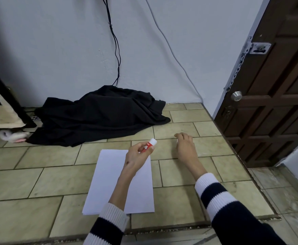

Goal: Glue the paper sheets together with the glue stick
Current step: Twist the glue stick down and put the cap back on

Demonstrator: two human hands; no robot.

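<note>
Left hand [135, 154] pinches red-and-white glue stick [149, 145] above far end of white paper sheets [109, 183] on tiled floor [38, 183], right hand [184, 144] loosely curled over tiles beside, grip unclear.

Tiled floor [59, 183], beige, dark grout lines. White paper sheets [107, 175] lie flat at centre. Crumpled black cloth [98, 115] at 12 o'clock, against the wall. Pale bundle [12, 136] at 10 o'clock.
</note>
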